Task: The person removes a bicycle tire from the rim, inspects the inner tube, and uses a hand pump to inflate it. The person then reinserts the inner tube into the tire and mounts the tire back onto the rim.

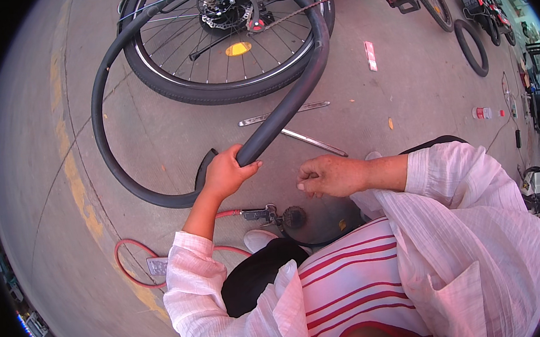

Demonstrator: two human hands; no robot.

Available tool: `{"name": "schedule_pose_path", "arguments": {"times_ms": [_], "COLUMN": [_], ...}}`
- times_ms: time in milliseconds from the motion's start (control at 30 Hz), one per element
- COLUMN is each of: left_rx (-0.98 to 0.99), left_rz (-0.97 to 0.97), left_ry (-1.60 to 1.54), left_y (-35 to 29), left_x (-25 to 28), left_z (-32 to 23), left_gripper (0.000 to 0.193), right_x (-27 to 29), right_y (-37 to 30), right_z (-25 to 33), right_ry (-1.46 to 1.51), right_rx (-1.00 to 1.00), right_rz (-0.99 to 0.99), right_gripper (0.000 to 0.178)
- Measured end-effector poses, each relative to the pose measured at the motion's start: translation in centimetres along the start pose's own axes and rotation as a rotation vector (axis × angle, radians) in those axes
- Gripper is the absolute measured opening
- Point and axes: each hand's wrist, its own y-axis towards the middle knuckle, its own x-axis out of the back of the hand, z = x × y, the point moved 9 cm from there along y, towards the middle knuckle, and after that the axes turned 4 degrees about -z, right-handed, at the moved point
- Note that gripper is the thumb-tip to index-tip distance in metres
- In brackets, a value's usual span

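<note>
We wear a thin, loose white shirt (482, 240), open at the front, over a white top (357, 283) with red stripes and a red neckband (375, 325). Our trousers (254, 279) are black, our shoe (260, 239) whitish.

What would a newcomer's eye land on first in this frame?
Probably the big black tube looping across the upper left, gripped by the left hand. Next, behind it at the top, the spoked wheel with its bright yellow reflector. Then two slim metal bars on the concrete floor, just beyond the right hand.
</note>
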Motion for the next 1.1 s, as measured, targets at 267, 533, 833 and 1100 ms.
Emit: {"name": "schedule_pose_path", "arguments": {"times_ms": [267,533,833,1100], "left_rx": [0.007,0.02,0.004,-0.032], "left_rz": [0.009,0.002,0.063,0.065], "left_ry": [0.036,0.046,0.096,0.051], "left_y": [-0.1,-0.2,-0.2,0.8], "left_x": [0.0,0.1,-1.9,-1.8], "left_z": [-0.1,-0.2,-1.4,-2.5], "left_gripper": [0.05,0.049,0.05,0.047], "right_x": [0.1,0.3,0.1,0.7], "right_y": [0.0,-0.2,-1.7,-4.0], "right_z": [-0.1,0.1,-2.8,0.1], "right_ry": [-0.008,0.013,-0.069,0.032], "right_rx": [-0.009,-0.013,0.061,0.043], "right_rz": [-0.009,-0.019,-0.061,-0.127], "right_gripper": [0.033,0.03,0.032,0.031]}}
